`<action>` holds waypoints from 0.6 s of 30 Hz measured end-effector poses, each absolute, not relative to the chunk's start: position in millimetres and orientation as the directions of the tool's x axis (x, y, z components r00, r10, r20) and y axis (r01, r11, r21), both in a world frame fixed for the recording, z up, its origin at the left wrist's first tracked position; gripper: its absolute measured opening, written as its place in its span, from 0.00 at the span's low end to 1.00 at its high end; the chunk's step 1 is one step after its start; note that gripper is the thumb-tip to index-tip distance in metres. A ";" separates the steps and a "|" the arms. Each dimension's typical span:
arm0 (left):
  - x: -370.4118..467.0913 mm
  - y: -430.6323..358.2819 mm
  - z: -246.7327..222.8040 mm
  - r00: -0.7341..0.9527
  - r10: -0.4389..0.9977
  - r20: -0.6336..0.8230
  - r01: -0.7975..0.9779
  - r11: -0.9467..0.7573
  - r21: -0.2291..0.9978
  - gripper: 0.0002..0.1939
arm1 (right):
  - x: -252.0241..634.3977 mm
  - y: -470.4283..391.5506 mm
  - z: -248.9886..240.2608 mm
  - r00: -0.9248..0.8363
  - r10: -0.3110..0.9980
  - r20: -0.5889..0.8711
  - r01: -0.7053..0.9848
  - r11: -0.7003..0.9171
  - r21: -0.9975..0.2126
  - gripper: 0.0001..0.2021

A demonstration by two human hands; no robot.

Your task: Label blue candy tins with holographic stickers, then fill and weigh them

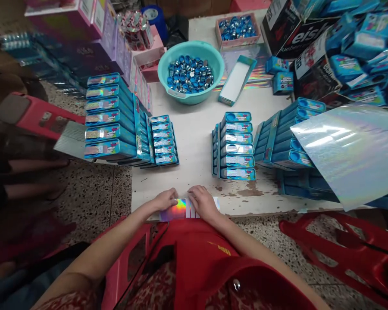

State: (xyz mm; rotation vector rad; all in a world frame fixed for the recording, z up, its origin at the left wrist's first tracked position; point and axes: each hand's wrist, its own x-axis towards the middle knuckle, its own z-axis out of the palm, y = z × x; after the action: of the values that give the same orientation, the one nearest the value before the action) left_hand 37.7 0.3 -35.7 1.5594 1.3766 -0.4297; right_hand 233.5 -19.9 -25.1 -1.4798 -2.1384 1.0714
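Observation:
A shiny rainbow-coloured sticker sheet (173,212) lies at the front edge of the white table, with pale strips on its right part. My left hand (165,200) is closed at the sheet's upper edge, thumb and fingertips together. Over the strips, my right hand (204,203) is bent, thumb and fingers drawn in on the sheet; it partly covers what lies beneath. Beyond my hands stand stacks of small blue boxes: one stack (164,140) ahead on the left, another stack (238,146) ahead on the right.
A turquoise bowl (191,98) and a pink box (236,42) hold blue-and-silver caps. An open blue carton (237,79) lies nearby. Taller blue stacks (111,116) border the left. A large shiny sheet (352,146) overhangs the right stacks. Red stools (339,254) stand around; another person's legs show left.

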 end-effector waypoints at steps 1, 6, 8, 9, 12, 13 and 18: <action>37.9 3.0 -34.5 0.300 0.571 -0.764 0.886 0.130 0.444 0.13 | 229.7 -19.1 -31.1 -0.430 0.881 -0.196 0.695 0.185 -0.695 0.11; 41.7 7.9 -37.2 0.202 0.638 -0.743 0.902 0.175 0.395 0.11 | 216.9 -29.1 -37.2 -0.562 0.737 -0.375 0.789 0.341 -0.511 0.19; 42.8 6.6 -41.8 0.166 0.642 -0.749 0.909 0.195 0.368 0.11 | 215.4 -35.5 -36.8 -0.606 0.696 -0.386 0.773 0.401 -0.491 0.20; 43.3 6.0 -43.8 0.153 0.644 -0.749 0.911 0.201 0.359 0.11 | 215.2 -37.2 -36.6 -0.620 0.686 -0.381 0.764 0.417 -0.492 0.20; 45.0 6.2 -46.5 0.149 0.654 -0.741 0.911 0.201 0.361 0.11 | 214.7 -34.5 -35.0 -0.571 0.731 -0.373 0.791 0.369 -0.487 0.15; 45.9 7.0 -46.3 0.154 0.660 -0.736 0.910 0.194 0.365 0.12 | 214.0 -31.7 -34.2 -0.541 0.751 -0.378 0.809 0.342 -0.479 0.13; 49.4 10.0 -39.7 0.144 0.702 -0.697 0.920 0.164 0.355 0.12 | 213.2 -21.9 -25.9 -0.451 0.776 -0.442 0.839 0.198 -0.507 0.07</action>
State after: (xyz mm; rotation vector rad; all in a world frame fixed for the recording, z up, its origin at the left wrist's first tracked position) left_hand 49.4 10.0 -39.7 1.5909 1.6108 -0.3309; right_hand 213.2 -21.9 -25.9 -1.6885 -2.4983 1.1575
